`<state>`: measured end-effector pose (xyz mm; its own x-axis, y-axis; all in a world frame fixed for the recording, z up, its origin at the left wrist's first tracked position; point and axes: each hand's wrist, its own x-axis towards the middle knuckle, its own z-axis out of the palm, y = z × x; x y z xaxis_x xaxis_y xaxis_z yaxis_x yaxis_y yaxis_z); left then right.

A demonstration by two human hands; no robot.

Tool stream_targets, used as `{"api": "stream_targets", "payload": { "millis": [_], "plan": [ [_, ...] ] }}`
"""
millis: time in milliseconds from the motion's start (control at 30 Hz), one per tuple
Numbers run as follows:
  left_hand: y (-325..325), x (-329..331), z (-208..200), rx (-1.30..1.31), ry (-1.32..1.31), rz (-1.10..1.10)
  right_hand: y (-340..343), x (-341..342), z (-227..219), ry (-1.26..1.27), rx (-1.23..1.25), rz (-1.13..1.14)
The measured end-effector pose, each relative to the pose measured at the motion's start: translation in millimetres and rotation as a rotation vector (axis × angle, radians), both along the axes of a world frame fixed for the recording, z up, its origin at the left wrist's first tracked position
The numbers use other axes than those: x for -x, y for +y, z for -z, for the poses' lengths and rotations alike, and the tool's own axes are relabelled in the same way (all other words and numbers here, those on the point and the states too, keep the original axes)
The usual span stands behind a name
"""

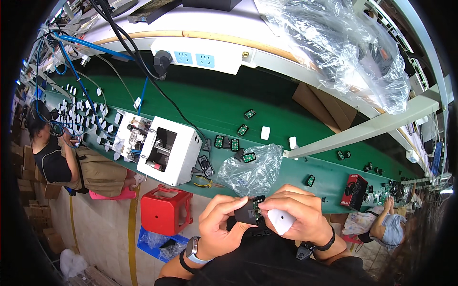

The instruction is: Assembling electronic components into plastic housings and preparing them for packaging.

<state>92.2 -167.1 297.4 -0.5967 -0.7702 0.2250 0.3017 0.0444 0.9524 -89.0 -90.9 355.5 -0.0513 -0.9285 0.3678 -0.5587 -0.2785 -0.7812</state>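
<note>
My left hand is closed on a black plastic housing, gripped between thumb and fingers. Along the housing's right side the green edge of a circuit board shows. In my right hand is a white plastic cover with a small dark hole, its far end hidden by the fingers. The two parts are close together, and I cannot tell whether they touch. Just beyond my hands a clear plastic bag lies on the green bench, with a black-framed circuit board at its upper edge.
Pliers lie left of the bag, beside a white machine. More circuit boards and a white cover are scattered beyond. A slanted metal post rises at right. A red stool stands below. People sit at left and right.
</note>
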Motion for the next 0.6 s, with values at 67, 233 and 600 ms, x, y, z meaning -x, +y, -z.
{"api": "stream_targets", "payload": {
  "millis": [67,233,600],
  "plan": [
    [0.9,1.3,3.1,0.003,0.001,-0.02,-0.7,0.9,1.6,-0.004,-0.006,0.003],
    [2.7,4.2,3.9,-0.078,0.028,-0.038,-3.3,2.4,4.7,-0.011,-0.021,-0.007],
    [-4.7,12.0,22.7,-0.176,0.17,0.13,3.3,12.3,2.5,-0.143,-0.108,0.05]
  ]
}}
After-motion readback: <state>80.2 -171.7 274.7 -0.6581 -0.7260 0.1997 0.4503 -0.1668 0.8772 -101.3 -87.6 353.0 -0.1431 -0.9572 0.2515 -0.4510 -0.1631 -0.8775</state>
